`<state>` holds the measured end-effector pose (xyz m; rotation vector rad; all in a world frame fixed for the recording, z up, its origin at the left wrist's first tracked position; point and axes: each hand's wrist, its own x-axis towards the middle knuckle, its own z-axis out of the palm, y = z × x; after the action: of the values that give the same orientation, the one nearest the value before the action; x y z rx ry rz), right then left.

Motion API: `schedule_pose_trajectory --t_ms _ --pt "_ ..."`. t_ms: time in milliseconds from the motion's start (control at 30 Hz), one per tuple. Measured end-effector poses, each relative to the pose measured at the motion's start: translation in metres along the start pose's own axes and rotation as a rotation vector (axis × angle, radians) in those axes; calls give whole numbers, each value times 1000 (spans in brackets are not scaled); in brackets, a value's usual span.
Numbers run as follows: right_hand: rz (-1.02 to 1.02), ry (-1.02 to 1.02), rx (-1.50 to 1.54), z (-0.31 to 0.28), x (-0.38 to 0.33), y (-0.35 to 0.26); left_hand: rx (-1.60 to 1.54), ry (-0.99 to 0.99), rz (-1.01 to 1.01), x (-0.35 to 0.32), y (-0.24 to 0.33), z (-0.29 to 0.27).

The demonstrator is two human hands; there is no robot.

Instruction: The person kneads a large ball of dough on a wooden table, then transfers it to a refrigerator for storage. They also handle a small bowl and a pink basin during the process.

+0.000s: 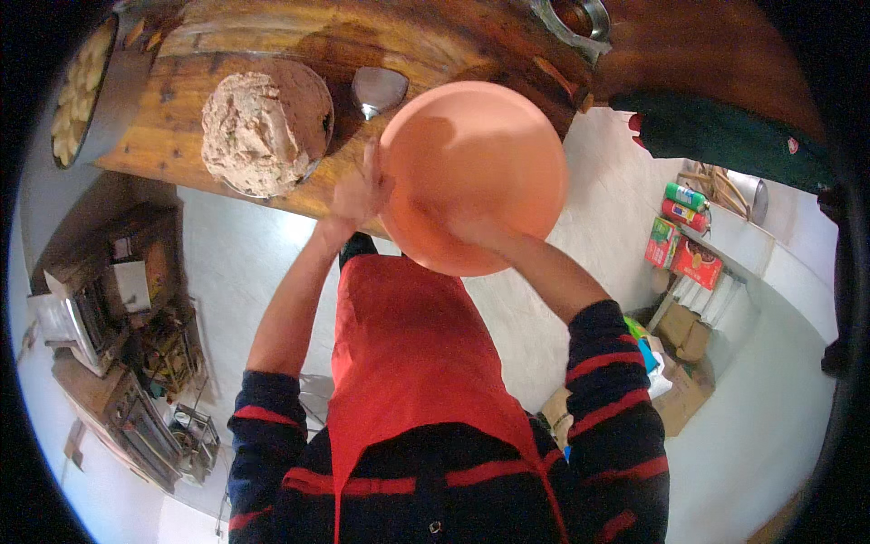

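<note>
A round orange plastic bowl (476, 168) is tilted up on its edge over the near side of a wooden table (227, 77). My right hand (464, 234) holds it from below, mostly hidden under the rim. My left hand (361, 189) presses flat against the bowl's left rim. To the left on the table sits a metal bowl with a large lump of brownish dough (258, 131). A metal spoon (376, 91) lies just behind the orange bowl.
A metal tray of pale dough pieces (82, 91) stands at the table's far left. A steel pot (575, 18) is at the back right. Cartons and cans (680, 240) sit on the floor at right, an oven and racks (109, 308) at left.
</note>
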<state>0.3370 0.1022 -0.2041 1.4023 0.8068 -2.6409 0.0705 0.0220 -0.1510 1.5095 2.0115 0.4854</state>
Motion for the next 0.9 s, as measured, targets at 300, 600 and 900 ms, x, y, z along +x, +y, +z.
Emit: schedule_pose_trajectory --t_ms 300,600,900 --pt "-349 811 -911 -44 -27 -40 -441 -23 -287 -56 42 -1" --pt "-118 224 353 6 27 10 -804 -202 -428 -86 52 48" --pt "198 -95 391 17 17 6 -859 -176 -359 -77 64 29"
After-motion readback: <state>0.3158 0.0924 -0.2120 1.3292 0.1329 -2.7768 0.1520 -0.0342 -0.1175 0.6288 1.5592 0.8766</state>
